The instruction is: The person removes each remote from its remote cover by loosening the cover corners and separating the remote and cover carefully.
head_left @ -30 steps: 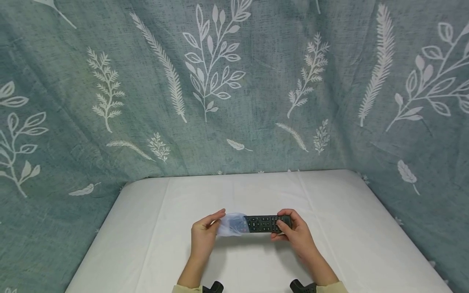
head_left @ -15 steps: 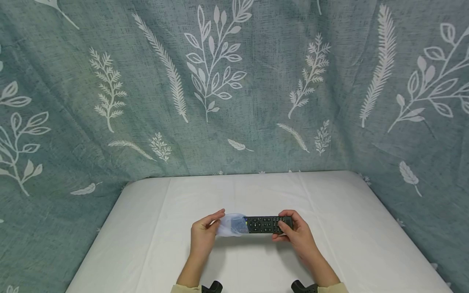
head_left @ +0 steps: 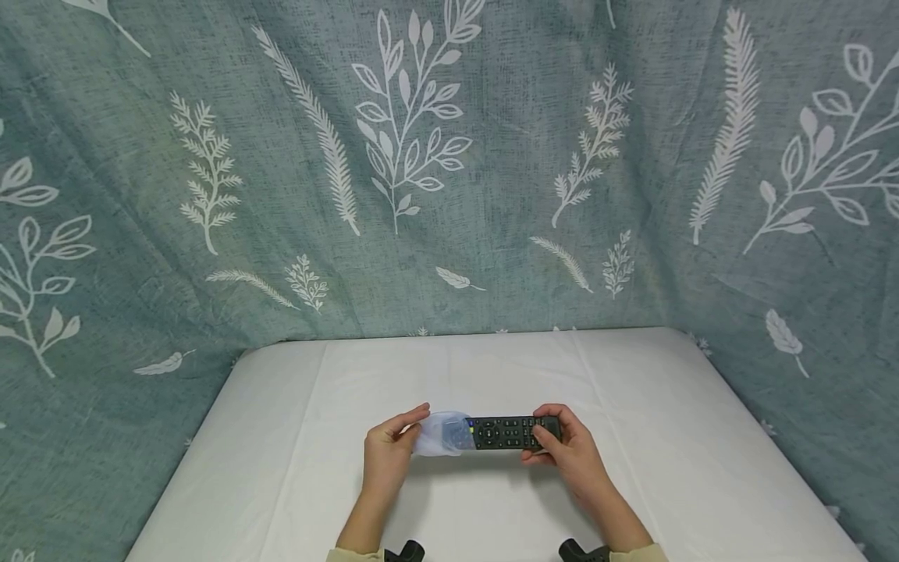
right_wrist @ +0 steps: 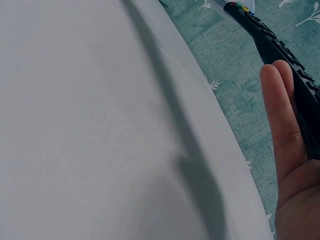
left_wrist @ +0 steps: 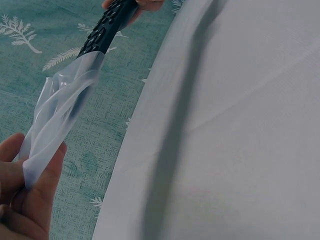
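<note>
A black remote control (head_left: 511, 432) is held level above the white table (head_left: 492, 507), lying left to right. My right hand (head_left: 562, 449) grips its right end, thumb on the buttons. A thin clear plastic sleeve (head_left: 441, 433) covers the remote's left end. My left hand (head_left: 393, 449) pinches the sleeve's far left edge. In the left wrist view the plastic sleeve (left_wrist: 60, 120) hangs slack off the remote (left_wrist: 105, 32), pinched between my fingers (left_wrist: 30, 195). The right wrist view shows the remote (right_wrist: 280, 55) lying along my fingers (right_wrist: 282, 120).
A teal cloth with white leaf prints (head_left: 449, 156) hangs behind the table and drapes down both sides. The table's white cover (head_left: 351, 375) shows faint fold lines. Two dark wrist mounts (head_left: 403, 553) sit at the bottom edge.
Hardly anything has moved; the remote and both hands have sunk very slightly, and the sleeve still covers the remote's left end.
</note>
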Demonstrator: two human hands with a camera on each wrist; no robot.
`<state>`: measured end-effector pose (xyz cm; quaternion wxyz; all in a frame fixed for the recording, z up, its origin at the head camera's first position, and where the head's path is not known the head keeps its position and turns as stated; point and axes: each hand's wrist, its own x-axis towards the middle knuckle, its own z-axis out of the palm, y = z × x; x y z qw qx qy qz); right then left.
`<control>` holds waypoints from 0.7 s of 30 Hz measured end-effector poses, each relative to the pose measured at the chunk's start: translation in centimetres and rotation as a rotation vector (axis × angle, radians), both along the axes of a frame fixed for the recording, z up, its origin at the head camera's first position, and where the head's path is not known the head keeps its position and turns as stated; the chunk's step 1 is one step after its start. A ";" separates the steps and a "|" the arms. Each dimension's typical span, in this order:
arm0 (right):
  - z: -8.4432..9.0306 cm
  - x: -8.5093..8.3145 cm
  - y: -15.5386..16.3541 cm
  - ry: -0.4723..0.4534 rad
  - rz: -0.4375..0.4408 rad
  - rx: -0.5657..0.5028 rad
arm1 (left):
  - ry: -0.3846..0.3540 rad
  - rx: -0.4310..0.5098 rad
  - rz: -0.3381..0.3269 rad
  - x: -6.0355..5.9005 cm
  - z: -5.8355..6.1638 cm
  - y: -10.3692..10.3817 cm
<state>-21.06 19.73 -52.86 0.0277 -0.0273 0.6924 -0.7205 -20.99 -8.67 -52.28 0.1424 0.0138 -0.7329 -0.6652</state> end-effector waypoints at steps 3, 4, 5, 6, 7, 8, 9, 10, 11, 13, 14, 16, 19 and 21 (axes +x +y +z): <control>0.1 0.0 -0.1 0.000 -0.002 0.006 | 0.004 -0.009 0.004 0.0 0.1 -0.1; 0.1 0.0 -0.1 -0.001 -0.002 0.008 | 0.004 -0.009 0.003 0.0 0.1 -0.2; 0.1 0.0 -0.1 0.001 -0.002 0.011 | 0.003 -0.009 0.001 0.1 0.1 -0.2; 0.1 0.0 -0.1 0.001 0.000 0.011 | 0.003 -0.009 0.000 0.1 0.1 -0.2; 0.1 -0.1 -0.1 0.003 0.000 0.011 | 0.005 -0.009 -0.002 0.1 0.2 -0.2; 0.0 -0.1 0.0 0.005 0.000 0.012 | 0.006 -0.009 -0.005 0.1 0.3 -0.3; 0.1 -0.1 0.0 0.005 -0.003 0.007 | 0.008 -0.012 -0.007 0.1 0.4 -0.3; 0.1 -0.1 0.0 0.007 -0.004 0.005 | 0.011 -0.014 -0.009 0.1 0.4 -0.3; 0.0 -0.2 0.1 0.010 -0.005 0.005 | 0.012 -0.020 -0.007 0.1 0.5 -0.3; 0.0 -0.2 0.1 0.011 -0.004 0.005 | 0.012 -0.027 -0.001 0.1 0.5 -0.3; 0.0 -0.2 0.1 0.008 -0.004 0.006 | 0.009 -0.031 0.000 0.1 0.5 -0.4; -0.1 -0.2 0.0 -0.001 -0.005 0.006 | 0.005 -0.035 0.001 0.1 0.4 -0.4; -0.1 -0.2 0.0 -0.022 -0.007 0.013 | -0.002 -0.040 -0.001 0.2 0.4 -0.5; -0.1 -0.2 0.0 -0.028 -0.012 0.013 | -0.005 -0.045 -0.003 0.2 0.4 -0.5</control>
